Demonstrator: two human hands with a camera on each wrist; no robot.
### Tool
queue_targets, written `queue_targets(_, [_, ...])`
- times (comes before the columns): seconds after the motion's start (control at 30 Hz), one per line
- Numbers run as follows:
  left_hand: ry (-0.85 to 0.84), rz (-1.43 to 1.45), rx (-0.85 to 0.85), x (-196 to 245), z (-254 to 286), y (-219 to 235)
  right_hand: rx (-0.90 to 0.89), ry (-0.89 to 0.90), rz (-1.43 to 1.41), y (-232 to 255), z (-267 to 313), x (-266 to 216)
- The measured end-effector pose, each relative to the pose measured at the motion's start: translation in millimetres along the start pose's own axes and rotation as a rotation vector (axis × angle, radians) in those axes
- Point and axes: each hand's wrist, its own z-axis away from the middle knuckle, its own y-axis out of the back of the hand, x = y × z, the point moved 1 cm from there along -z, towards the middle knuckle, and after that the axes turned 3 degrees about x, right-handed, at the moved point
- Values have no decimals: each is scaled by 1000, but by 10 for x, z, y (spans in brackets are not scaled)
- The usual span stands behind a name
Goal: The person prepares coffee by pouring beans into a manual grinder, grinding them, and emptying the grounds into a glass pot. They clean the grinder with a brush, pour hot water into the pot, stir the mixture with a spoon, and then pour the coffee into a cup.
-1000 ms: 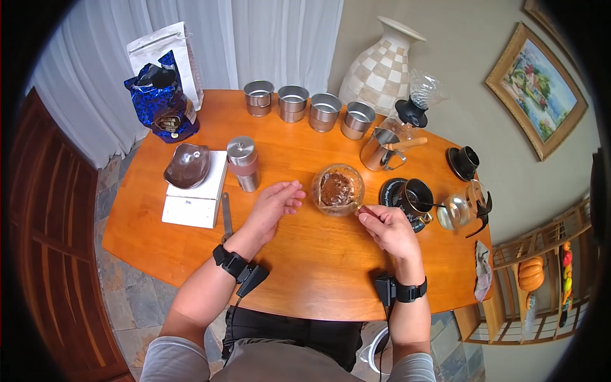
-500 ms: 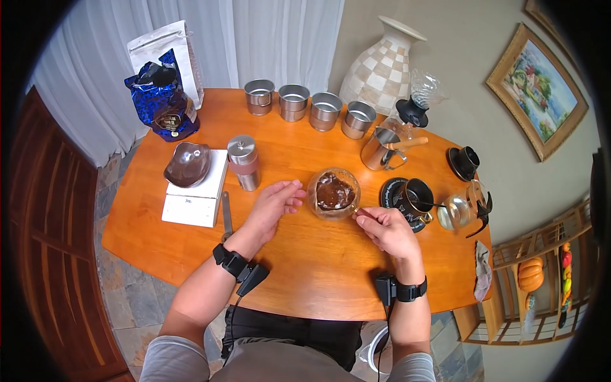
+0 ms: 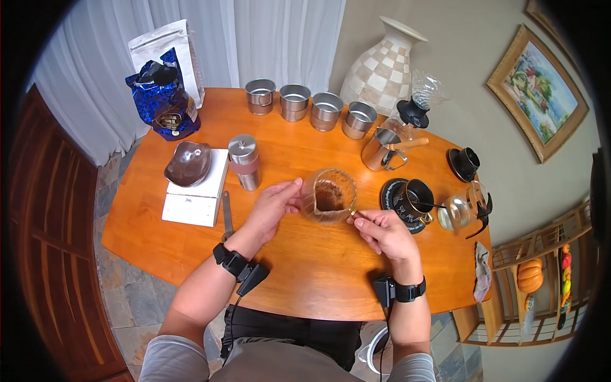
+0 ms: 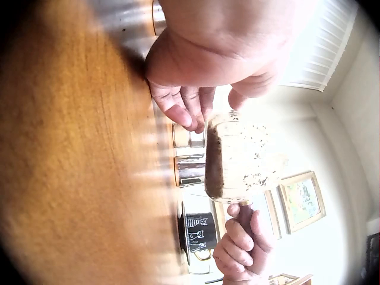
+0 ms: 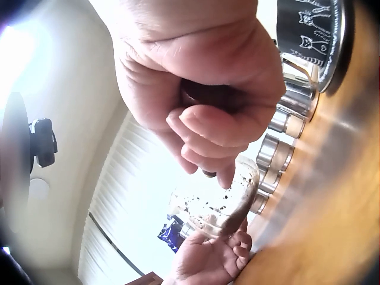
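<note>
A clear glass pot (image 3: 326, 213) with a reddish-brown handle (image 3: 354, 215) holds dark brown coffee, with dark specks stuck on its inner wall. In the left wrist view the glass pot (image 4: 237, 157) is raised above the tabletop, the coffee low inside. My right hand (image 3: 387, 234) grips the handle, its fingers curled round it in the right wrist view. My left hand (image 3: 273, 207) is at the pot's left side, fingers loosely bent and fingertips right at the glass. Right of the pot stands a black cup (image 3: 418, 194) with a gold handle on a black saucer (image 3: 393, 207).
Several metal cups (image 3: 294, 102) line the back, near a steel pitcher (image 3: 380, 153). At left are a coffee grinder (image 3: 244, 162), a white scale (image 3: 191, 207) bearing a dark bowl (image 3: 188, 164), and a blue bag (image 3: 162, 102). A glass carafe (image 3: 455, 213) stands at right.
The pot has moved a little left, up to my left fingertips, and tilted differently; the coffee inside has swirled. My right hand has moved slightly left with it, while my left arm has barely moved.
</note>
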Motion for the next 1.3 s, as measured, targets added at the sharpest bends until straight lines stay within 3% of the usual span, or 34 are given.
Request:
queue_targets(0.03, [-11, -1, -24, -7, -8, 5, -58, -30, 2, -3, -5, 13])
queue_targets(0.13, [-27, 1, -20, -27, -24, 8, -51, -25, 122, -41, -27, 37])
queue_targets(0.37, [-21, -10, -23, -25, -22, 12, -4, -38, 106, -38, -27, 31])
queue_targets(0.43, [-8, 5, -7, -25, -24, 20, -98, -51, -251, 4, -29, 45])
queue_targets(0.57, [1, 30, 38, -31, -27, 20, -6, -62, -302, -13, -2, -20])
queue_targets(0.63, [4, 33, 55, -16, -13, 15, -16, -46, -138, -20, -9, 4])
queue_targets(0.77, [-8, 46, 45, -28, -19, 22, -2, -31, -172, -38, -10, 5])
queue_targets(0.83, [6, 41, 70, -1, 2, 0, 101, -31, -92, 9, -10, 0])
queue_targets(0.97, [9, 39, 74, -6, -2, 8, 113, -48, 25, 33, 18, -12])
queue_targets(1.07, [-4, 35, 52, -34, -20, 28, 52, -44, -95, 3, 26, -22])
queue_targets(1.17, [0, 27, 54, -24, -16, 23, 136, -16, -46, 12, 31, -60])
queue_targets(1.23, [5, 24, 58, -29, -19, 24, 202, -43, 129, 36, 31, -70])
queue_targets(1.3, [8, 28, 57, -10, -9, 8, 152, -46, 99, 36, 36, -75])
